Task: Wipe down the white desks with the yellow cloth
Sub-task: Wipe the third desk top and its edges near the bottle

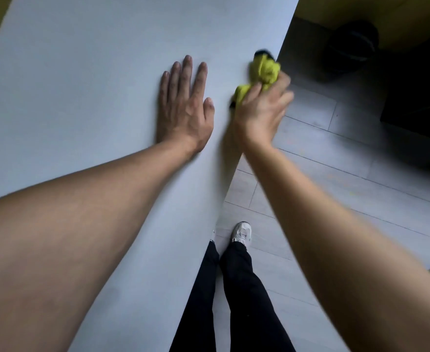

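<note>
Head view: two hands, one cloth, one desk. The left hand point(183, 107) lies flat on the white desk point(82, 72), fingers straight and slightly spread. Just beside it, the blurred right hand point(262, 107) grips the bunched yellow cloth point(263, 72) at the desk's right edge. Around: grey plank floor point(335, 158), black trousers point(236, 295), one white sneaker point(241, 232), a dark round object point(353, 39) in shadow
</note>
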### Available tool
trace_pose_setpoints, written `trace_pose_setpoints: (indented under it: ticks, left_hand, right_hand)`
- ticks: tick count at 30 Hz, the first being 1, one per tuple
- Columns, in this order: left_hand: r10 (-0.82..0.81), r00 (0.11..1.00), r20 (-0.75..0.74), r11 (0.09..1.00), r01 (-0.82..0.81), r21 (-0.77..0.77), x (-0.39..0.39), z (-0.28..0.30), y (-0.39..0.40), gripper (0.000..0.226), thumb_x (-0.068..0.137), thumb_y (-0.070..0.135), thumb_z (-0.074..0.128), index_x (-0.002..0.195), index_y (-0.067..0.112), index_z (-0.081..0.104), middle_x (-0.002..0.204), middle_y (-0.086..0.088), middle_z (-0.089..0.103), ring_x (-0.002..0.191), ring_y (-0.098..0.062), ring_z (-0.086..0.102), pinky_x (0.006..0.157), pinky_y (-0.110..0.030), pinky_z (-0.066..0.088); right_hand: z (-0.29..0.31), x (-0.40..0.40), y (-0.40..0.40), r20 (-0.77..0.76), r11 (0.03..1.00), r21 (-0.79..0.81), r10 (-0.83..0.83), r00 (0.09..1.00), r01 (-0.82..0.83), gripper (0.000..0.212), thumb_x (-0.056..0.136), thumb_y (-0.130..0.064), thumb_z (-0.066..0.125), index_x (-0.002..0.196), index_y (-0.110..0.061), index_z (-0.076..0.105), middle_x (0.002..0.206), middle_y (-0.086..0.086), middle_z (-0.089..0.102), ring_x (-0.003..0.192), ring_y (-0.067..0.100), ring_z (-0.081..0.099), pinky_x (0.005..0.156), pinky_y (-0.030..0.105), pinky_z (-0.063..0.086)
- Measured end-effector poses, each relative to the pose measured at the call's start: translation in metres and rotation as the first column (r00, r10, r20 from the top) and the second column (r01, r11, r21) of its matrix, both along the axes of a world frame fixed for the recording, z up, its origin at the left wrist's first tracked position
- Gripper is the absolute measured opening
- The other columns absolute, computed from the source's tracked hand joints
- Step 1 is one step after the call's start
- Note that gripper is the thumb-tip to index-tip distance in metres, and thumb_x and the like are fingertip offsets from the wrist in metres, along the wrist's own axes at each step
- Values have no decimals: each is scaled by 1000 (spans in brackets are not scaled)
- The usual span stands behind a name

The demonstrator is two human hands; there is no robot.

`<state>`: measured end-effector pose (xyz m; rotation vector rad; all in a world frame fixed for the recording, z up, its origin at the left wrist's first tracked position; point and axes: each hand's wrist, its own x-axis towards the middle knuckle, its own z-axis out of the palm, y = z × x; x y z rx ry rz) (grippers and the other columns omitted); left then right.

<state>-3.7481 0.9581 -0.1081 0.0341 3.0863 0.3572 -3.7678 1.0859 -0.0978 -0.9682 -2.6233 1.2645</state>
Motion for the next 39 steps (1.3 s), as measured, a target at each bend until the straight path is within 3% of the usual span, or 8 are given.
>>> trace_pose_setpoints:
  ticks: [6,11,17,22,28,32,35,39]
  left_hand:
    - [-22,1000,-5,1000,22,6,62,11,-10,66,101,32,29,165,16,28,173,-14,20,160,-33,19,131,-44,7]
    - [106,994,-34,994,-105,31,180,11,-21,62,102,27,42,162,12,35,170,-17,27,157,-37,26,130,-51,17]
    - [172,985,5,985,-172,7,254,12,-25,62,104,29,37,163,13,32,171,-16,23,158,-35,23,129,-53,18]
    - [164,986,-15,986,-163,33,278,10,-37,62,102,26,41,162,11,36,170,-17,26,158,-36,25,129,-55,19]
    - [168,985,-41,986,-168,4,284,8,-60,61,104,31,37,163,14,35,172,-13,25,159,-35,22,128,-58,18]
    - [167,983,-70,986,-167,8,283,4,-60,61,103,31,36,163,16,36,172,-10,25,159,-33,22,128,-58,17]
    - [172,981,-89,985,-170,24,283,4,-61,61,103,30,37,162,16,37,172,-9,26,159,-33,23,128,-57,16]
    - [180,979,-99,984,-178,23,285,5,-60,62,101,30,38,161,16,39,171,-10,28,158,-33,26,128,-56,17]
  right_hand:
    - [1,-31,7,2,999,46,16,1000,-16,44,105,-32,42,146,-18,37,128,10,44,117,35,53,82,35,37]
    - [-1,91,-24,-62,998,-58,28,998,-32,49,102,-29,46,150,-20,39,127,14,45,118,39,49,97,42,37]
    - [9,237,-62,-13,988,-90,123,992,-124,51,105,-33,44,153,-21,30,130,10,43,120,38,51,97,51,47]
    - [7,154,-47,9,997,-75,17,1000,-16,51,102,-27,50,152,-20,38,129,15,45,119,38,47,97,43,35]
    - [7,17,-12,68,996,85,18,998,-24,49,104,-33,43,151,-21,33,131,9,42,119,32,50,90,40,43]
    - [2,2,-6,50,996,85,13,999,-17,48,105,-34,41,151,-22,32,133,8,41,119,29,50,85,38,40]
    - [-2,57,-17,-37,999,25,44,998,-43,51,103,-31,45,152,-22,34,129,12,43,118,35,49,94,40,38]
    - [0,198,-51,-75,990,-86,102,992,-109,54,103,-31,46,154,-22,32,128,13,43,116,37,46,100,44,38]
